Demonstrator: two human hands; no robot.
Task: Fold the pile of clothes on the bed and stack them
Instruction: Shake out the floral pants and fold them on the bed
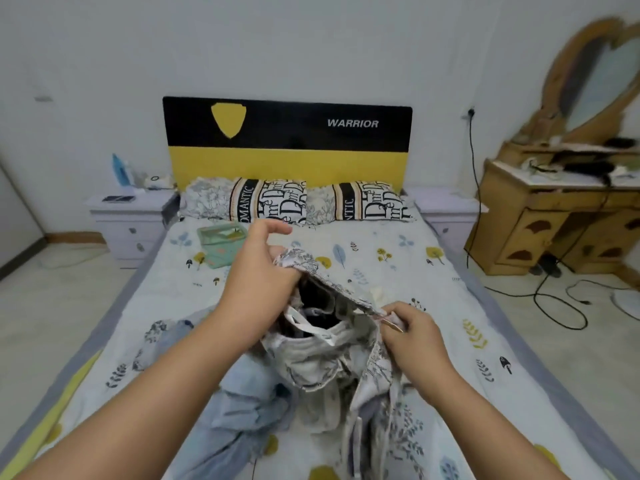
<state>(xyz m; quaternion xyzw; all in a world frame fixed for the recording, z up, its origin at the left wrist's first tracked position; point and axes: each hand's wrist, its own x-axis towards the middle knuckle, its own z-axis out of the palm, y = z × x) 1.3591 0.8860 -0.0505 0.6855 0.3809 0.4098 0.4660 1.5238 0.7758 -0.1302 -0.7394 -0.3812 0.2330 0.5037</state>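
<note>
Holding the trousers (322, 351) by the waistband, left hand (258, 282) and right hand (414, 336) pinching, shake them straight before you fold.

head view (close) over bed (398, 258)

A black and yellow headboard (287, 143) is set against a plain pale wall (277, 46). It is flanked by two white nightstands (128, 220). A carved wooden dresser (561, 216) with what seems an oval mirror (602, 74) is placed at right. Black cables (554, 299) are trailed across the light floor (45, 306).
</note>
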